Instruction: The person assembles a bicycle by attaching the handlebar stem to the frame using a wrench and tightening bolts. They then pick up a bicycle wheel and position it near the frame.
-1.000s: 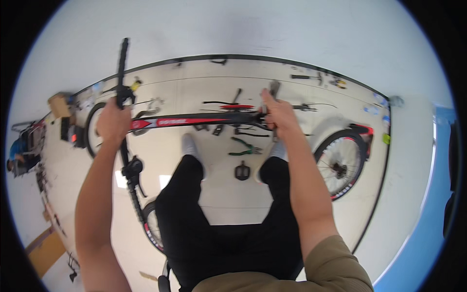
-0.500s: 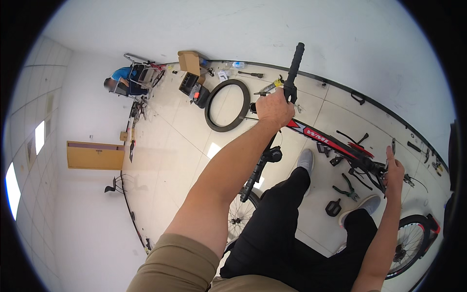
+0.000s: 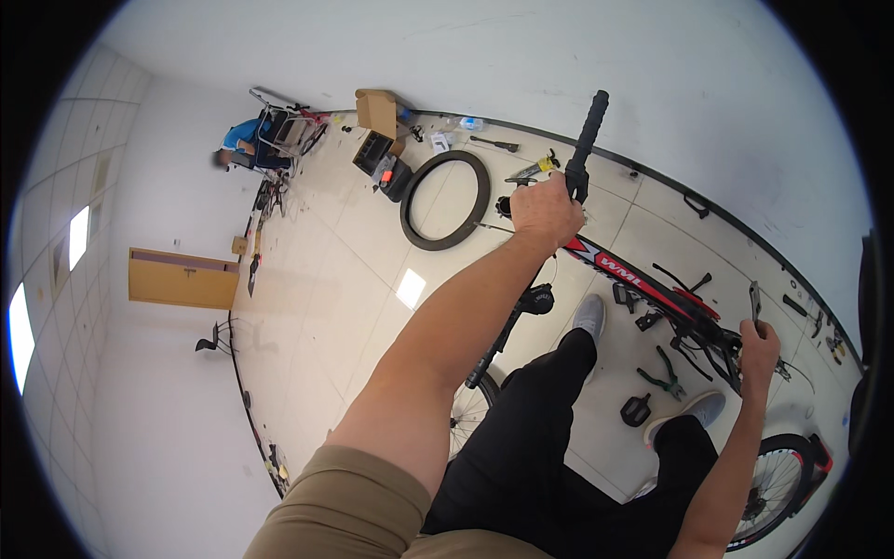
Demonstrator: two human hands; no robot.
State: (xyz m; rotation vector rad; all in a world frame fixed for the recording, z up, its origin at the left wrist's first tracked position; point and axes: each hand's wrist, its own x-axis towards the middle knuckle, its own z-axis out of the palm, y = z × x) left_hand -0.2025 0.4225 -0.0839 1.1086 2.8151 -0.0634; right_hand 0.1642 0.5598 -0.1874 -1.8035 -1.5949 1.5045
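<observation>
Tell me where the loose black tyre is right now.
In the head view, the tyre lies flat on the tiled floor at upper centre, just left of the left hand gripping the handlebar, beside the cardboard box.

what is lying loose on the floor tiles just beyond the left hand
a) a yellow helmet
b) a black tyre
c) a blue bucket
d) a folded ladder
b: a black tyre lies flat as a ring on the pale floor, just past the left hand, which is closed around the black handlebar of the red bike frame.
</observation>
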